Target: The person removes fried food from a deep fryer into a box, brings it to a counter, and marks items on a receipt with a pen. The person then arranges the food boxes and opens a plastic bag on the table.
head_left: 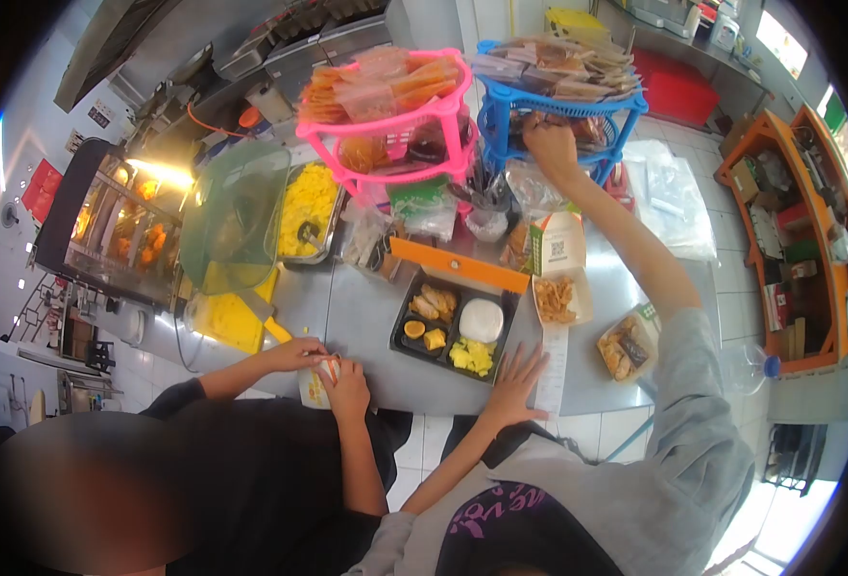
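My left hand (515,386) lies flat on the steel table with fingers spread. It is beside a black meal box (414,350) with an orange lid and touches a long paper receipt (552,370). In the box are rice, yellow egg, meat pieces and round yellow items. My right hand (547,139) reaches into the lower tier of a blue two-tier basket (494,110), near dark packets; its fingertips are hidden. An open carton (557,298) holding shredded brown food stands beyond the receipt. Farther right sits another small food carton (628,346).
A co-worker's hands (333,374) hold a small red-and-white item at left. Along the back stand a pink basket (395,120) of orange packets and a tray (306,216) of yellow egg. A lit food warmer (126,221) is left; clear plastic bags (669,202) lie right.
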A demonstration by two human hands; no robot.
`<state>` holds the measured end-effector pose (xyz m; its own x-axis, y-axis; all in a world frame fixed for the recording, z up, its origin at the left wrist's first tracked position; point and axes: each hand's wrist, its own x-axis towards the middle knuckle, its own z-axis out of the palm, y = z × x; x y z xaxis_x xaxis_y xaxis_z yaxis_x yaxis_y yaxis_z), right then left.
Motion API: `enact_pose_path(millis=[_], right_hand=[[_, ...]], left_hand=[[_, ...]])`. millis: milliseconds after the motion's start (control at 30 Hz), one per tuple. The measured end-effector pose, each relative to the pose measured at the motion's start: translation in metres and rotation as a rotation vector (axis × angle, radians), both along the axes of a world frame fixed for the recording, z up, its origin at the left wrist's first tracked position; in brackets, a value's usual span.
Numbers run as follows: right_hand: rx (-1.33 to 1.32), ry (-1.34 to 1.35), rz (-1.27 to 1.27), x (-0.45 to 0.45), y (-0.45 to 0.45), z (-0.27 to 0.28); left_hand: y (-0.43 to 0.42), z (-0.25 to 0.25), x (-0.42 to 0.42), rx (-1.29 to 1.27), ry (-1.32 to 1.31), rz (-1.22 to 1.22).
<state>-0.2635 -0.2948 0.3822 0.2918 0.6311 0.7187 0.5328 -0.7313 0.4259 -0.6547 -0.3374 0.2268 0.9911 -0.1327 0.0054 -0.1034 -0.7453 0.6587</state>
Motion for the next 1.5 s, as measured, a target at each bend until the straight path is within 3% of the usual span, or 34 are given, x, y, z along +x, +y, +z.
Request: enact_pose_path(millis=[167, 233, 300, 433, 500, 567, 667, 767, 833, 1033, 1100, 1167, 1233, 1300, 1367, 1433, 1500], right_hand=[[0.011, 0.252, -0.098, -0.053, -0.045, 0.023], [0.207, 0.618, -0.089, -0.094, -0.076, 0.058], [0.432, 0.765, 0.139, -0.125, -0.103, 0.068], [0.385, 1.461, 0.488, -0.219, -0.117, 0.082], [0.323, 1.497, 0.6, -0.254, -0.095, 0.049], [0.089, 1.5, 0.499, -0.275, -0.065, 0.013], [0.088, 1.245, 0.381, -0.281, -0.018, -0.087], [0.1, 1.154, 0.091, -0.281, 0.01, -0.117], [0.171, 1.279, 0.043, -0.289, 0.021, -0.1], [0.495, 1.252, 0.215, -0.313, 0.019, -0.07], [0.584, 1.256, 0.273, -0.329, 0.0, -0.065], [0.649, 1.442, 0.554, -0.347, -0.039, -0.058], [0.693, 1.328, 0.464, -0.358, -0.089, -0.052], [1.153, 1.149, 0.555, -0.359, -0.122, -0.114], [1.096, 1.293, 0.328, -0.348, -0.183, -0.086], [1.386, 1.57, 0.106, -0.358, -0.229, -0.114], [1.531, 1.598, 0.159, -0.366, -0.254, -0.131]], left_hand=[[0.0, 0.002, 0.001, 0.019, 0.008, -0.013], [-0.001, 0.003, 0.002, 0.029, 0.01, -0.02], [-0.001, 0.002, 0.001, 0.056, 0.004, -0.011], [0.0, 0.0, -0.001, 0.058, 0.004, -0.018], [-0.003, -0.015, -0.003, 0.093, 0.136, -0.015], [-0.004, -0.028, -0.004, 0.08, 0.229, -0.056], [-0.002, -0.011, -0.001, -0.078, -0.012, 0.003], [-0.004, -0.018, 0.003, -0.001, -0.065, -0.033], [-0.008, -0.041, 0.006, 0.432, -0.238, 0.03], [-0.006, 0.001, 0.007, 0.075, -0.048, -0.014], [-0.007, 0.004, 0.006, 0.071, -0.027, -0.023], [-0.005, 0.0, 0.008, 0.094, -0.012, -0.037], [-0.004, -0.017, 0.007, 0.098, 0.021, -0.036], [-0.004, -0.052, 0.009, 0.175, -0.13, -0.034], [-0.006, -0.033, 0.007, 0.316, -0.208, -0.044], [-0.013, 0.008, 0.014, 0.092, -0.046, 0.056], [-0.014, 0.008, 0.018, 0.089, -0.082, 0.083]])
